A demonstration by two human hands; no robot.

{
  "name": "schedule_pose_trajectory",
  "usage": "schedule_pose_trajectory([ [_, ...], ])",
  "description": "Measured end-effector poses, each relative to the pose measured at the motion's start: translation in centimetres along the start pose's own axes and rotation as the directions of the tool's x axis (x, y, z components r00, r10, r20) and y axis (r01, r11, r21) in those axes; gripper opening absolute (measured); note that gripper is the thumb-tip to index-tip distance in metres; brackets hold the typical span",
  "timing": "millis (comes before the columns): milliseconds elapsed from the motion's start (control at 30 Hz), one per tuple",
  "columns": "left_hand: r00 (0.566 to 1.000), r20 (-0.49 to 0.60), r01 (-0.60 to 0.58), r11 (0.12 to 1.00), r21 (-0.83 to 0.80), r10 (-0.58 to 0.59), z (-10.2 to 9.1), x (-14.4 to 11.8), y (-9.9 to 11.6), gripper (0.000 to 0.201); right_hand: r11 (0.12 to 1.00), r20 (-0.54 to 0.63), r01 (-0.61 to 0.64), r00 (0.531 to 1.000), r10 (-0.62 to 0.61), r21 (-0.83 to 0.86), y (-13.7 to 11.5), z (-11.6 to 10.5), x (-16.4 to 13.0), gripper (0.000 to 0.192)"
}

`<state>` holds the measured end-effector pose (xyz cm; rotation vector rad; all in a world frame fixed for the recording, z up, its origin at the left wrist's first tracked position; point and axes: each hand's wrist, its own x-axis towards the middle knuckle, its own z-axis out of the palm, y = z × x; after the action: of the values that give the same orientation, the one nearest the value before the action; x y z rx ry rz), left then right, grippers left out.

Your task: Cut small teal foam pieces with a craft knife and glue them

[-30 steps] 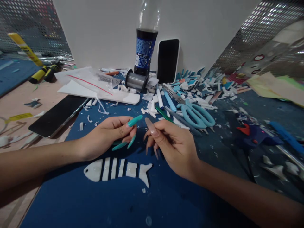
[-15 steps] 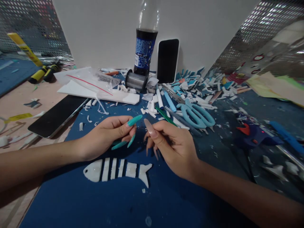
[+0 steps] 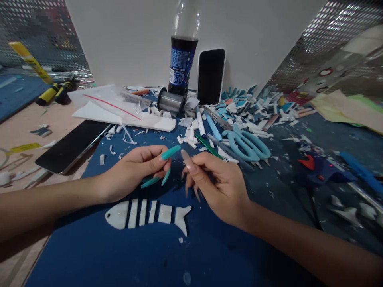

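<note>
From my remote feed I note the left hand (image 3: pixel 131 173) and right hand (image 3: pixel 218 181) pinched fingertip to fingertip above the blue mat (image 3: pixel 119 255), what they grasp too thin to tell, with the white foam fish (image 3: pixel 146 213) lying just below them and blue scissors (image 3: pixel 248 143) near the right.

Open blue mat (image 3: pixel 98 255) lay near the body; white fish cutout (image 3: pixel 146 213) beneath the hands, scissors (image 3: pixel 248 144), scraps (image 3: pixel 254 109), bottle (image 3: pixel 183 59), phone (image 3: pixel 72 145) crowded the far and side approaches.
</note>
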<state>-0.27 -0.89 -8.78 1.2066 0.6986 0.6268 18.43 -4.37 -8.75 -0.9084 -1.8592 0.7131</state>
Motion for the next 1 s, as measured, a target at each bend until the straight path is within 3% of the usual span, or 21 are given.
schedule_pose_trajectory([
  [267, 1.000, 0.018, 0.005, 1.000, -0.010, -0.005, 0.04, 0.13, -0.02, 0.027, 1.000, 0.002, -0.009, 1.000, 0.009, -0.005, -0.03, 0.07, -0.10, 0.025],
  [567, 1.000, 0.001, -0.015, 0.996, 0.085, 0.015, 0.02, 0.10, -0.03, 0.031, 1.000, 0.005, -0.017, 1.000, 0.017, 0.001, -0.06, -0.09, -0.09, 0.024],
  [1000, 0.998, 0.051, -0.048, 0.996, 0.075, 0.045, -0.14, 0.24, -0.28, 0.035, 0.999, -0.033, 0.039, 0.999, -0.039, -0.009, 0.14, -0.10, -0.31, 0.018],
])
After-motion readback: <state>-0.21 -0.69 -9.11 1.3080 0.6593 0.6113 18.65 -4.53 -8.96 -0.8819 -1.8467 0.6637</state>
